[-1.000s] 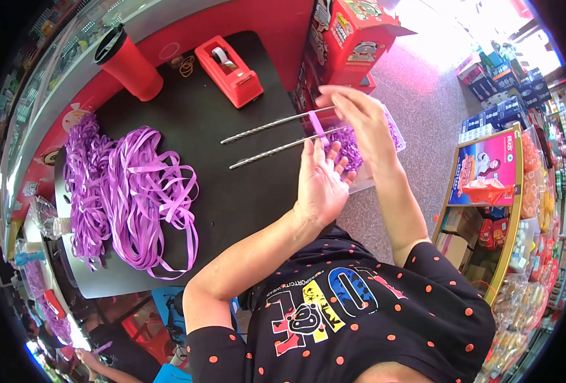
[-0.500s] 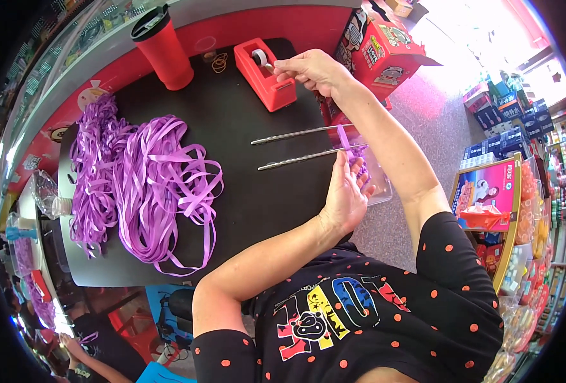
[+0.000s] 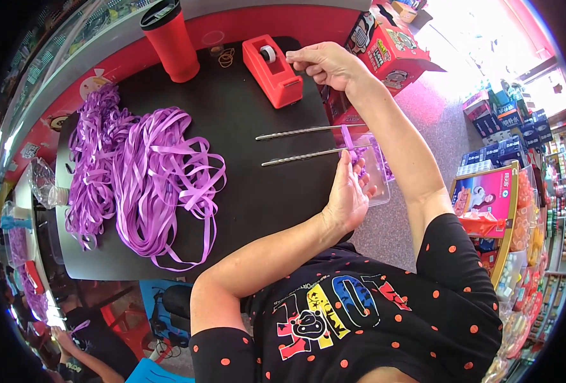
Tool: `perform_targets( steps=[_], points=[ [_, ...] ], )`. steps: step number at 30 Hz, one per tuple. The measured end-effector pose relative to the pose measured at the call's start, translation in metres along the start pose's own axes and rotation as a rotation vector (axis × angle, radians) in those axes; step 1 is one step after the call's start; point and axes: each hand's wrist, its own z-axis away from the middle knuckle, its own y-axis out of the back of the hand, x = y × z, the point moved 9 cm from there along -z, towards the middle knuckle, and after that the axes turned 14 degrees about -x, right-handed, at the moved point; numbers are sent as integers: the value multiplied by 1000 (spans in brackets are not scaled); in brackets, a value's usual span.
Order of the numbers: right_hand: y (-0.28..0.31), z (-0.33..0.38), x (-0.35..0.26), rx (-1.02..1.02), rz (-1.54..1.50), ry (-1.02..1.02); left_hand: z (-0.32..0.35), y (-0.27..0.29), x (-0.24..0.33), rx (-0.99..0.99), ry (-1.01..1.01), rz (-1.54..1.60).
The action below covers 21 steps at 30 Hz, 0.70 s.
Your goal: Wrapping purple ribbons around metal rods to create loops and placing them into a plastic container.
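Two thin metal rods (image 3: pixel 299 157) stick out over the black table's right side. A purple ribbon (image 3: pixel 347 137) is looped across both. My left hand (image 3: pixel 345 201) is at this loop, palm turned to the right. Its thumb and forefinger close on the ribbon by the nearer rod, while the other fingers are loosely curled. Farther away, my right hand (image 3: pixel 326 66) is in a pinch just right of the red tape dispenser (image 3: pixel 282 89), which holds a small tape roll (image 3: pixel 267 53). Whatever lies between those fingertips is too small to make out.
Two heaps of purple ribbon (image 3: pixel 152 185) cover the black table's (image 3: pixel 244 217) left part. A red tumbler (image 3: pixel 174 51) and rubber bands (image 3: pixel 226 58) stand near the far wall. A clear plastic bin (image 3: pixel 379 185) sits beyond my left hand, and a red carton (image 3: pixel 398 54) at far right.
My right hand has drawn back from the tape roll, slightly up and to the right, still pinched. My left hand stays at the ribbon. The view has shifted a little.
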Motion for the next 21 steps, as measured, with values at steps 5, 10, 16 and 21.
perform_targets(
  steps=[5,10,16,21],
  points=[
    [2,18,19,-2,-7,0,-1,-1,-1,-11,11,-5],
    [-4,31,35,33,-65,0,-2,1,-1,-16,17,-16],
    [3,31,49,147,35,50,-1,-3,1,-35,24,-23],
    [1,34,30,278,442,229,-3,-5,2,-65,33,-32]
  ],
)
